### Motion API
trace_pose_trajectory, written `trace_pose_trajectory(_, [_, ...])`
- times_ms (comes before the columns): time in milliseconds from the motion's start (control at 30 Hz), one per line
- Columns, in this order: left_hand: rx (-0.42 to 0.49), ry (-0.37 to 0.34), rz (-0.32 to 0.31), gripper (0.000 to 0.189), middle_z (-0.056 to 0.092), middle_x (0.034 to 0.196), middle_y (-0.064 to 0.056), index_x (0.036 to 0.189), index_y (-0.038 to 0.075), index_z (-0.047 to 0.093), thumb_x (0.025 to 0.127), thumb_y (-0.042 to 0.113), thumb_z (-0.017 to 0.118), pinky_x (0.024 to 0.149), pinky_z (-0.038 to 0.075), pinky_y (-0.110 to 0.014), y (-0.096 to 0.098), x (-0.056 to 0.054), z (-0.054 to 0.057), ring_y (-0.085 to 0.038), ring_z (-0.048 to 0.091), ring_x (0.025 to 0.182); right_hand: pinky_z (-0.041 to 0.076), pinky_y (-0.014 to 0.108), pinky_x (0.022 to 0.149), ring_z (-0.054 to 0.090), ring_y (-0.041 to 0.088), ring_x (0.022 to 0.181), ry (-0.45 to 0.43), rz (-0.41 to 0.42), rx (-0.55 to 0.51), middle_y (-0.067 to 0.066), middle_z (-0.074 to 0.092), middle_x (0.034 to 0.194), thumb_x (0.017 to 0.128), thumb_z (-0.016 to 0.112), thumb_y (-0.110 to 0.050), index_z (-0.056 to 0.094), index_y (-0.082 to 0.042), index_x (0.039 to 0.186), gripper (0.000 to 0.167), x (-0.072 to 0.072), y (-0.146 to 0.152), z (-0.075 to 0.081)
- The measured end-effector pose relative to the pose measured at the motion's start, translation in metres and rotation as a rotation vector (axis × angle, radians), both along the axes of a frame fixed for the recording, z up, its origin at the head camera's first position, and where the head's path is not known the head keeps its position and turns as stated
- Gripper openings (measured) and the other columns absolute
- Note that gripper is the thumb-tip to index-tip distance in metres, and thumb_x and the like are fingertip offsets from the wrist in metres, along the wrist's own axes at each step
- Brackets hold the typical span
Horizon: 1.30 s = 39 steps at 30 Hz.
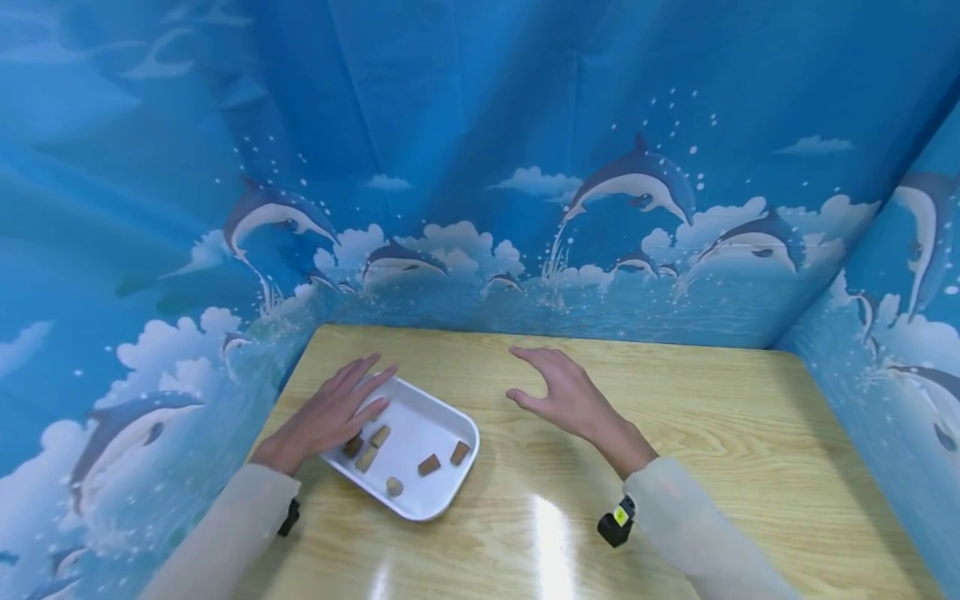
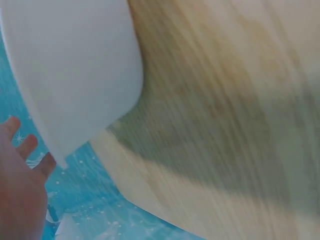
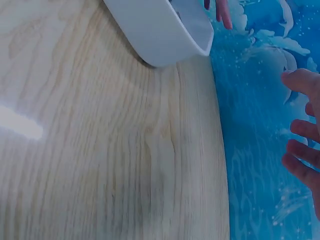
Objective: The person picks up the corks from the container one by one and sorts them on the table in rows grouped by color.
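A white rectangular tray (image 1: pixel 408 421) with rounded corners lies on the table, left of the middle. Several small brown and tan pieces, block-like or cork-like, are in it, among them a brown piece (image 1: pixel 429 464) and a paler, rounder one (image 1: pixel 394 486). Over the tray's left side hovers my left hand (image 1: pixel 330 417), fingers extended, hiding part of the rim; whether it touches the tray I cannot tell. My right hand (image 1: pixel 566 396) is held above the table to the tray's right, thumb apart from the fingers, with nothing in it.
The wooden table (image 1: pixel 712 417) has a light grain and a bright reflection near its front. A blue curtain (image 1: pixel 480 167) printed with dolphins and clouds surrounds the back and both sides. A small black device (image 1: pixel 617 522) is strapped at the right wrist.
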State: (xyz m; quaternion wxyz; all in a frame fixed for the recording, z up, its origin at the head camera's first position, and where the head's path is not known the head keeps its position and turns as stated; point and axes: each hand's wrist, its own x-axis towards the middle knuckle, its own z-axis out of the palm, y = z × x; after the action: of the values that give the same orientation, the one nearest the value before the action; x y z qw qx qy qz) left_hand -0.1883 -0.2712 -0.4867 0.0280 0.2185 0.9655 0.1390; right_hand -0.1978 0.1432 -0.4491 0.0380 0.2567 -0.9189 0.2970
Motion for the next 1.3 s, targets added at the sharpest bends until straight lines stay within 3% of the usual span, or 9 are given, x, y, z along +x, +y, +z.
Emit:
trace_pose_trajectory(333, [-0.005, -0.04, 0.069, 0.064, 0.018, 0.183, -0.014, 0.174, 0.026, 0.029, 0.117, 0.048, 0.046, 0.132, 0.024, -0.07, -0.008, 0.006, -0.012, -0.045, 0.024, 0.166, 0.053, 0.058, 0.118, 0.062, 0.031, 0.144, -0.004, 0.097, -0.024, 0.006, 0.065, 0.155, 0.1, 0.081, -0.04, 0.058, -0.017, 0.159, 0.067, 0.01, -0.029, -0.008])
trace_pose_trajectory(633, [-0.026, -0.057, 0.099, 0.068, 0.014, 0.184, -0.016, 0.176, 0.02, 0.023, 0.117, 0.049, 0.043, 0.132, 0.024, -0.071, -0.011, 0.009, -0.02, -0.046, 0.023, 0.166, 0.062, 0.046, 0.102, 0.071, 0.025, 0.123, -0.029, 0.178, -0.053, 0.005, 0.073, 0.143, 0.1, 0.082, -0.033, 0.06, -0.015, 0.157, 0.063, 0.016, -0.05, -0.017])
trace_pose_trajectory(1000, [-0.035, -0.071, 0.083, 0.072, 0.011, 0.185, -0.013, 0.176, 0.016, 0.018, 0.117, 0.049, 0.042, 0.134, 0.023, -0.067, -0.014, 0.009, -0.024, -0.045, 0.022, 0.167, 0.062, 0.045, 0.104, 0.073, 0.023, 0.12, -0.091, 0.273, -0.037, 0.006, 0.076, 0.133, 0.1, 0.082, -0.024, 0.067, -0.013, 0.149, 0.052, 0.024, -0.073, -0.03])
trace_pose_trajectory(1300, [-0.039, -0.052, 0.067, 0.074, 0.013, 0.184, -0.014, 0.176, 0.014, 0.019, 0.117, 0.052, 0.042, 0.133, 0.026, -0.066, -0.013, 0.009, -0.025, -0.044, 0.024, 0.167, 0.063, 0.032, 0.099, 0.076, 0.022, 0.112, -0.082, 0.364, -0.038, 0.01, 0.077, 0.133, 0.099, 0.083, -0.024, 0.07, -0.006, 0.143, 0.049, 0.027, -0.09, -0.042])
